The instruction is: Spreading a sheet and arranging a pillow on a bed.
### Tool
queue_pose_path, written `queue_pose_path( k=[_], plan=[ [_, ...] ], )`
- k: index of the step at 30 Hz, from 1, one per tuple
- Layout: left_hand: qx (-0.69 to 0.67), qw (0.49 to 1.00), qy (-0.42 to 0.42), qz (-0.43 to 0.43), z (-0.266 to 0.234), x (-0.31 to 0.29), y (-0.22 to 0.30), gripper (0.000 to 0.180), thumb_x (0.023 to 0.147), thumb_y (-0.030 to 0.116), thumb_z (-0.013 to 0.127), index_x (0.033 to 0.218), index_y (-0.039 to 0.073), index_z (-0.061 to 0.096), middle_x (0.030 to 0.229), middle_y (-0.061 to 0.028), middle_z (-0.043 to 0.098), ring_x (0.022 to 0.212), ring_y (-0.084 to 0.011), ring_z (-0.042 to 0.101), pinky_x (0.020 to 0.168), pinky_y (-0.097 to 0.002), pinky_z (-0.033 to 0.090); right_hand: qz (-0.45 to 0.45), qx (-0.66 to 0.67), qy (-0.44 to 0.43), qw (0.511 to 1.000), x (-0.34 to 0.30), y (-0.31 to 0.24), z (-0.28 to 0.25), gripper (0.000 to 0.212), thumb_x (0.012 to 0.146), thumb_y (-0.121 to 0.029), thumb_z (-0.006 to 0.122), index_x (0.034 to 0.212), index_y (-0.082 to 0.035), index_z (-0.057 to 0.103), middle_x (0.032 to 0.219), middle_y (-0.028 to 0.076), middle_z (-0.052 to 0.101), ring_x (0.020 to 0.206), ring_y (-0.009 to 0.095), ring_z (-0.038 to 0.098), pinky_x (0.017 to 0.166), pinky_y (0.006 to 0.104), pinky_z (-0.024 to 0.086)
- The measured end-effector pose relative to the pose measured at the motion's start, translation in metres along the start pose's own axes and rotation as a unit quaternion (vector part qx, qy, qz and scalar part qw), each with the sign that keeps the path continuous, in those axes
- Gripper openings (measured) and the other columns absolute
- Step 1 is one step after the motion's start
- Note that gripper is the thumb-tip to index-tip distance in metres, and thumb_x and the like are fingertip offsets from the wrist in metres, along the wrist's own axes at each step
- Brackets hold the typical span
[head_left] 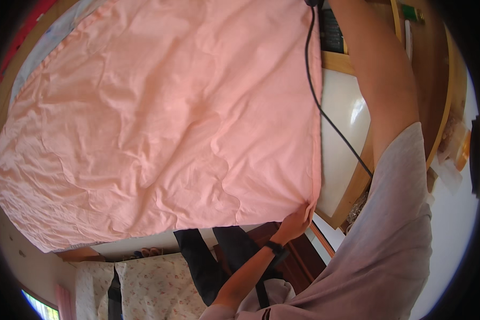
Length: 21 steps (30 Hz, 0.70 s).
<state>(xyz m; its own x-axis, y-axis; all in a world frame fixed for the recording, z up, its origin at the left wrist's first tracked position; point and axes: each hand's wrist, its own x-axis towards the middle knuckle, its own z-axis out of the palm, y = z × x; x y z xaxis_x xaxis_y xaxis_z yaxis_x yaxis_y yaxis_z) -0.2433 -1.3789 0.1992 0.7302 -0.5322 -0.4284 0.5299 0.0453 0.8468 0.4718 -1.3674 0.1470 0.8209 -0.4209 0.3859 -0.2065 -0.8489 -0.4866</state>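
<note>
A large pink quilt (160,117), wrinkled and stitched with wavy lines, spreads over most of the head view. At its lower right corner my left hand (296,221), with a dark band on the wrist, is closed on the quilt's edge. My right arm (384,69) reaches up along the right side to the top edge of the view, where the hand is out of sight. Over the quilt's right border hangs a black cable (310,69), running from a dark piece at the top down to the right.
Wooden framing with a white panel (344,122) borders the quilt on the right. Below lie a flower-patterned pale cloth (154,282) and dark reddish-brown wooden furniture (298,264). My dark-trousered legs (197,256) show under the quilt's lower edge. Red fabric (24,34) is at upper left.
</note>
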Motion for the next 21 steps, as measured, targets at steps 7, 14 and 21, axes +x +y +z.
queue_pose_path(
  k=[7,14,21],
  plan=[
    [0.062,0.984,-0.09,-0.141,0.0,0.016,-0.055,0.043,0.096,0.025,0.052,0.132,0.002,0.046,0.108,-0.0249,0.067,0.091,-0.0413,0.066,0.08,-0.0516,0.053,-0.247,0.073,-0.131,0.957,-0.243,0.041,-0.066,0.019,0.083,-0.009,0.065,0.098,0.0,0.058,0.088,0.02,0.063,0.088,0.039,0.063,0.077,0.0465,0.049],
    [-0.497,0.838,-0.053,-0.219,-0.041,-0.04,-0.131,0.053,0.096,0.021,0.06,0.145,0.004,0.048,0.135,-0.0119,0.057,0.122,-0.0254,0.054,0.103,-0.036,0.043,-0.043,0.038,-0.331,0.942,-0.487,0.117,-0.281,0.052,0.079,0.003,0.059,0.13,-0.003,0.055,0.132,0.021,0.051,0.125,0.042,0.046,0.107,0.0515,0.036],
    [0.291,0.939,0.133,-0.122,-0.188,-0.096,-0.106,0.032,0.091,0.012,0.063,0.12,-0.002,0.061,0.119,-0.0199,0.065,0.116,-0.0379,0.058,0.103,-0.0441,0.044,0.206,-0.012,-0.24,0.949,-0.62,0.255,-0.386,0.05,0.082,-0.002,0.068,0.128,0.005,0.052,0.125,0.022,0.051,0.114,0.039,0.05,0.101,0.0494,0.039]
  ],
)
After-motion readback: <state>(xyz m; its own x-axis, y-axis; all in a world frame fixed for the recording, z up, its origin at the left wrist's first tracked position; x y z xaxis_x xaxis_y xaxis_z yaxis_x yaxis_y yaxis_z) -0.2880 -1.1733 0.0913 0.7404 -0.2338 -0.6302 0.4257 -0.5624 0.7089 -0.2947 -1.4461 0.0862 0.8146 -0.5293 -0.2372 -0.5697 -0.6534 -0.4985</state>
